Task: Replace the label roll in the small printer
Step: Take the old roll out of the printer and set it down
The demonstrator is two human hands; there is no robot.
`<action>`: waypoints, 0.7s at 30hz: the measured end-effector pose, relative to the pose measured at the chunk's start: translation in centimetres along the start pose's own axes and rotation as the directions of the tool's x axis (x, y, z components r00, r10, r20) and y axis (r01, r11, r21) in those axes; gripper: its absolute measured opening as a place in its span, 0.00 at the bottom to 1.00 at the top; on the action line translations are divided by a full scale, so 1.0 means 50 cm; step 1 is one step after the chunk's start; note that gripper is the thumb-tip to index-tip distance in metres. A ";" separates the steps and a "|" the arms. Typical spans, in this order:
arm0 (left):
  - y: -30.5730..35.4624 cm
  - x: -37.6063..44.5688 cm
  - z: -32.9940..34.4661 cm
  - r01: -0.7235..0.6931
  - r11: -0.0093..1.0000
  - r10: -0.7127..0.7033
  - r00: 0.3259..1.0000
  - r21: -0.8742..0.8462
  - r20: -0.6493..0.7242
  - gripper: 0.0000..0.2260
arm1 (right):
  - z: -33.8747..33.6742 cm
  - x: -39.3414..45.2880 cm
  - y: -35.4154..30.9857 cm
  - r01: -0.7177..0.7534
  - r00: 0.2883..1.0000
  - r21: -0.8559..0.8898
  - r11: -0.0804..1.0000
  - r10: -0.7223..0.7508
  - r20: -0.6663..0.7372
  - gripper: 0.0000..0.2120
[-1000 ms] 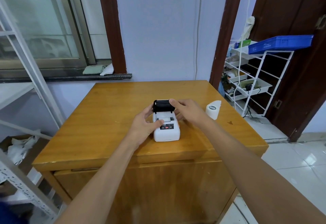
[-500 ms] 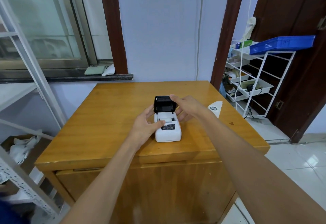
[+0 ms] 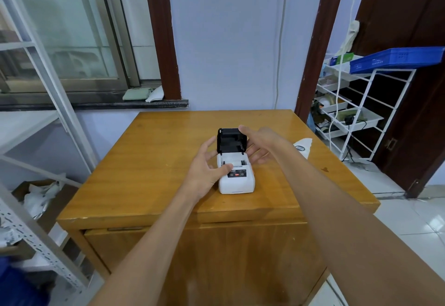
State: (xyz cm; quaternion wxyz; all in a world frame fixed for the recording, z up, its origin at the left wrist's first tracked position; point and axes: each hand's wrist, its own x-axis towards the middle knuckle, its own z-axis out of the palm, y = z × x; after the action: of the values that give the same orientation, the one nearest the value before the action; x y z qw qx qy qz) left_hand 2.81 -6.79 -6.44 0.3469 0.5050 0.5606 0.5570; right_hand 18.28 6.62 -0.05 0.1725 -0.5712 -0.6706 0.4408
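Observation:
A small white printer [image 3: 237, 181] sits in the middle of the wooden table [image 3: 144, 173]. Its black lid [image 3: 231, 140] stands swung up, showing the white paper bay behind the control panel. My left hand [image 3: 207, 169] grips the printer's left side, thumb on the front edge of the bay. My right hand [image 3: 258, 144] is to the right of the lid, fingers spread, index fingertip touching the lid's top right corner. A white label roll [image 3: 304, 146] lies on the table to the right, partly hidden behind my right forearm.
A white wire rack [image 3: 361, 113] with trays and a blue crate [image 3: 397, 60] stands right of the table. A grey metal shelf frame [image 3: 48, 84] stands at the left, with a cardboard box [image 3: 41, 195] on the floor. The wall is just behind the table.
The black lid has swung from half raised to fully upright. My right hand's fingers have opened out beside it. My left hand has kept its hold on the printer.

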 end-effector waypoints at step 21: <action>-0.007 -0.002 0.012 0.013 0.987 0.001 0.996 0.157 -0.089 0.13 | 0.108 -0.043 0.131 0.443 0.865 0.251 0.860 -0.338 -0.371 0.12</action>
State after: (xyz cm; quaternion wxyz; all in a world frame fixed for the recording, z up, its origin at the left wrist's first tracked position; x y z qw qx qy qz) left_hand 3.36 -6.65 -6.87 0.2824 0.5040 0.6193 0.5317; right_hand 18.97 2.24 -7.58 0.4562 -0.4471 -0.6543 0.4047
